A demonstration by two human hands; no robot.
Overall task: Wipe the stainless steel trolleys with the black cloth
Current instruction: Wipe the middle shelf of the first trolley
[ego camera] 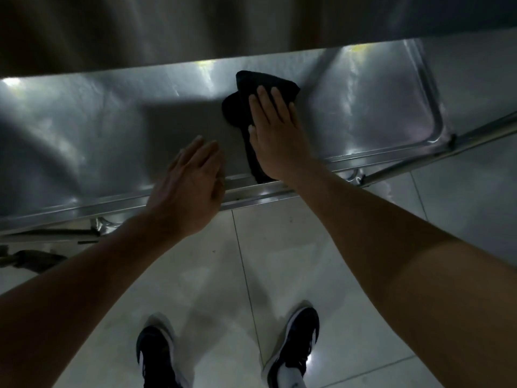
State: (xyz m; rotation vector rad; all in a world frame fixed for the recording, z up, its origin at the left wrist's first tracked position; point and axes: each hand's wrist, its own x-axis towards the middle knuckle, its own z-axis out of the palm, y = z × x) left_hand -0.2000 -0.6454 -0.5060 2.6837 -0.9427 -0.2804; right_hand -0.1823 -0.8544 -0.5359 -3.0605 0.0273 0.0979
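Black cloth (260,91) lengthwise toward viewer, right hand (275,135) flat atop

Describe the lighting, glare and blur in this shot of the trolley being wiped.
Head view: dim overall; bright glare patches streak the steel trolley shelf, with a dark shadow block left of the black cloth; the left hand looks slightly motion-blurred, the right hand sharper; wide-angle bending curves the shelf edges.
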